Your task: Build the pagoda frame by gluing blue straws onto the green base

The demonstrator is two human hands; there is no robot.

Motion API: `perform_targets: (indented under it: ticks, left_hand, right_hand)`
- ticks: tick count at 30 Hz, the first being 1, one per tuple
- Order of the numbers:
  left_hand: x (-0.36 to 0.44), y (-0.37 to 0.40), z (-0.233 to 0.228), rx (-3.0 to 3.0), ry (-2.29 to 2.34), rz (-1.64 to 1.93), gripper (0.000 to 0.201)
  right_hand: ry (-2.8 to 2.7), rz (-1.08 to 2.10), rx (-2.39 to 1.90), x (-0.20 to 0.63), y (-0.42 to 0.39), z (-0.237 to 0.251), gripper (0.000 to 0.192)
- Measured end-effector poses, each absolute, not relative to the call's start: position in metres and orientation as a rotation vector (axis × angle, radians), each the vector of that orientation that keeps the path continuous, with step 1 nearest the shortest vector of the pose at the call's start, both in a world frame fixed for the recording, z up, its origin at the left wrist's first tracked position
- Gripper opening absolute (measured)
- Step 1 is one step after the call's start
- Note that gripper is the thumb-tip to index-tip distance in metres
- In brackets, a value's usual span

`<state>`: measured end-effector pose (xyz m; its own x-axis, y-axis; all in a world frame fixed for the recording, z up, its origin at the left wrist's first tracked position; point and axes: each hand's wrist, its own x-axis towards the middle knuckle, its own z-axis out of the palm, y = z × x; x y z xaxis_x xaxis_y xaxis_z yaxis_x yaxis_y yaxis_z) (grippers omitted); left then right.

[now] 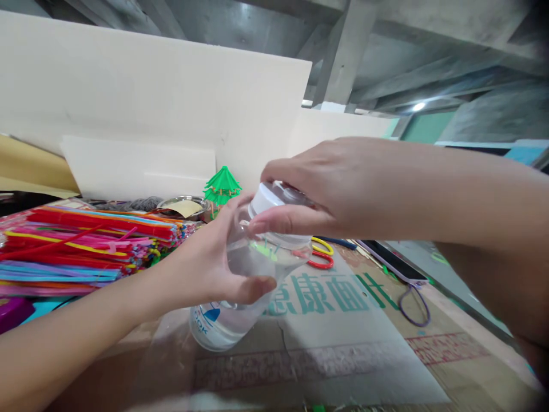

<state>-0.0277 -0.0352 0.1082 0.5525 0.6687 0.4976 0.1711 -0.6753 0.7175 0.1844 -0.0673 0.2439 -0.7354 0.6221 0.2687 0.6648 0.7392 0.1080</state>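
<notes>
Head view: left hand wraps the tilted clear bottle; right hand fingers pinch its white cap. A loosened cap could spill liquid onto the cardboard-covered bench.

Single head-worn view, close above cardboard-covered table, facing forward, tilted up enough to catch ceiling beams. Both forearms enter from near edge. No second view.

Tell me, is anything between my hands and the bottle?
Nothing visible. The left hand wraps the clear bottle directly, and the right hand sits on its white cap, fingers touching it.
</notes>
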Motion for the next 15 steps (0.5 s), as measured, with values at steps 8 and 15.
perform_targets:
  ticks: [8,15]
  left_hand:
    - [-0.024,-0.036,0.115,2.213,0.691,1.035,0.095]
    - [-0.026,-0.035,0.115,2.155,0.727,1.059,0.089]
  right_hand:
    - [-2.975,0.032,-0.694,0.208,-0.067,0.257,0.039]
    - [-2.656,0.21,-0.787,0.199,-0.065,0.255,0.036]
